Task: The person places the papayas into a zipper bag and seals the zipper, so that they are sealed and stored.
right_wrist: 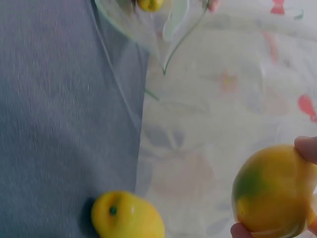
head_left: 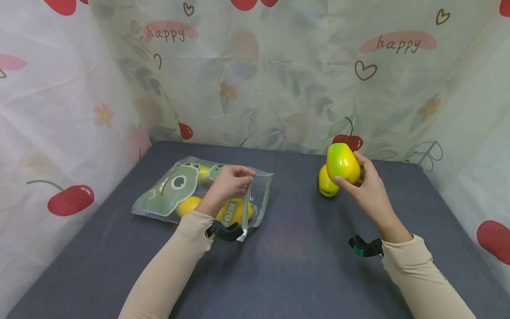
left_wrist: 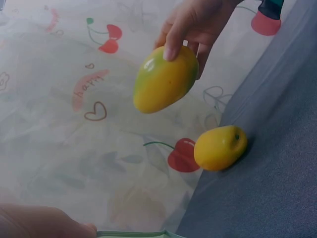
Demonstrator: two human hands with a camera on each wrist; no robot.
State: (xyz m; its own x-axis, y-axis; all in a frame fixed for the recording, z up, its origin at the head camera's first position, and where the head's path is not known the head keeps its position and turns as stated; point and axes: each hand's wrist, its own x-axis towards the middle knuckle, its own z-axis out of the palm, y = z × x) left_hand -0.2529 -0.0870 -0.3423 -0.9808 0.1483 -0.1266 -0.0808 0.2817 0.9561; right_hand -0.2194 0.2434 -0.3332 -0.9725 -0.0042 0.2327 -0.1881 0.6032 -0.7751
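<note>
My right hand (head_left: 368,188) grips a yellow-green mango (head_left: 341,163) between thumb and fingers, raised above the table. In the left wrist view, the mango (left_wrist: 166,79) hangs clear of the surface. A yellow fruit (head_left: 328,182) with a dimpled stem end lies on the table just left of and below it. My left hand (head_left: 227,184) pinches the opening edge of a clear zip bag (head_left: 260,208) printed with a green cartoon face. Several yellow fruits show through the bag, including one (head_left: 187,206) near its middle. The left fingertips are partly hidden in the left wrist view.
The dark grey table (head_left: 295,266) ends against a patterned curtain (head_left: 275,79) at the back, with more curtain on both sides. A thin looped cord (head_left: 428,155) stands at the far right corner. The bag's zip slider (head_left: 241,235) is at its near edge.
</note>
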